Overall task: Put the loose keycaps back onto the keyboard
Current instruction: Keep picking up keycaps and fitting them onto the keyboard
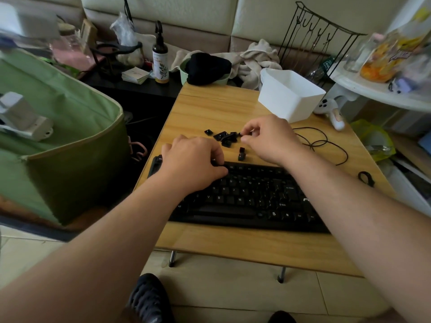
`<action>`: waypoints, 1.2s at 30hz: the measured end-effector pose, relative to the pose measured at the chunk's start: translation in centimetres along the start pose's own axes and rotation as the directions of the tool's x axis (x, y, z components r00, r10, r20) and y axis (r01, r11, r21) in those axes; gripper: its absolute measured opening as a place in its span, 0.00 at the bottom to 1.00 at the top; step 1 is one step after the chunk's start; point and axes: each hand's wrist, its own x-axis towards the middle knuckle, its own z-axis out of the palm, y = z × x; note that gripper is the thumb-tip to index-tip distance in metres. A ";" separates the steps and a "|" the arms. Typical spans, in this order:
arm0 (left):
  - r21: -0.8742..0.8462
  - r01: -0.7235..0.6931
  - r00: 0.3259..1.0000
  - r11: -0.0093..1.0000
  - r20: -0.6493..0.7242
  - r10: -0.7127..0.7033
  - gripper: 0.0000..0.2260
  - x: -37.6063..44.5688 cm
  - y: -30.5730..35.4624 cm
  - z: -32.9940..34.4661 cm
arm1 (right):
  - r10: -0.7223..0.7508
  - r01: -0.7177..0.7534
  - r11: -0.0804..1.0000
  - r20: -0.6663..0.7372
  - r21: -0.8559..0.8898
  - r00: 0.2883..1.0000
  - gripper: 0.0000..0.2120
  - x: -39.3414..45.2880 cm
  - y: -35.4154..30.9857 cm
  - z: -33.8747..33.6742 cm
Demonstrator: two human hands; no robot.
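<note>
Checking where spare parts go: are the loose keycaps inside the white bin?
No, the loose keycaps lie on the table, outside the white bin.

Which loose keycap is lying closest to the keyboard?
The lone keycap just beyond the keyboard; the other keycaps are clustered farther back.

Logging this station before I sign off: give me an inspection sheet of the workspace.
Surface: low wooden table, folding legs showing.
Job's things: black keyboard at the near edge; loose keycaps piled behind it.
Clutter: white bin, game controller.
Hands: left hand presses on the keyboard's top row; right hand pinches a keycap at the pile.
Cables: thin black cable looped on the right.
Surroundings: green bag, spray bottle, wire rack.
</note>
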 end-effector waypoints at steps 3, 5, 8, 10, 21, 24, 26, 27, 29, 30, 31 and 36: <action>-0.081 0.028 1.000 0.996 -0.008 -0.029 0.11 0.4 -0.3 -0.5 | -0.068 0.070 0.995 0.020 -0.067 0.997 0.09 0.9 -0.2 1.5; -0.143 0.051 0.998 0.988 -0.034 -0.056 0.13 0.8 -0.5 -0.7 | -0.089 0.090 0.992 0.021 -0.090 0.996 0.11 1.2 -0.6 2.2; -0.184 0.054 0.994 0.981 -0.083 -0.070 0.14 1.1 -0.7 -0.7 | -0.079 0.079 0.989 0.003 -0.123 0.997 0.13 1.5 -1.0 3.0; -0.196 0.052 0.993 0.979 -0.092 -0.071 0.16 1.1 -0.7 -0.7 | -0.055 0.057 0.986 0.016 -0.156 0.998 0.14 1.6 -1.1 3.3; -0.334 -0.138 0.984 0.932 -0.150 0.091 0.14 0.5 -0.9 -1.6 | -0.078 0.066 0.993 0.123 0.101 0.989 0.08 -1.5 -1.4 -0.6; -0.405 -0.214 0.974 0.889 -0.152 0.165 0.13 0.0 -0.5 -1.9 | -0.096 0.043 0.968 0.205 0.247 0.974 0.09 -2.6 -1.3 -1.4; -0.442 -0.231 0.972 0.867 -0.140 0.188 0.10 -0.3 -0.4 -1.9 | -0.111 0.039 0.954 0.229 0.296 0.967 0.12 -3.1 -1.4 -1.7; -0.464 -0.228 0.973 0.856 -0.139 0.183 0.09 -0.4 -0.4 -1.8 | -0.121 0.042 0.946 0.231 0.322 0.965 0.12 -3.3 -1.5 -1.8; -0.534 -0.214 0.976 0.818 -0.142 0.162 0.08 -0.5 -0.3 -1.8 | -0.137 0.040 0.924 0.232 0.380 0.963 0.13 -3.6 -1.3 -2.0; -0.574 -0.206 0.978 0.793 -0.141 0.152 0.08 -0.6 -0.3 -1.7 | -0.142 0.033 0.909 0.234 0.415 0.962 0.13 -3.8 -1.2 -2.0; -0.608 -0.198 0.980 0.769 -0.139 0.143 0.08 -0.6 -0.2 -1.7 | -0.146 0.027 0.895 0.236 0.445 0.961 0.13 -3.9 -1.0 -2.1; -0.678 -0.191 0.982 0.710 -0.125 0.144 0.11 -0.7 -0.2 -1.7 | -0.152 0.026 0.870 0.216 0.492 0.964 0.10 -4.2 -0.2 -2.1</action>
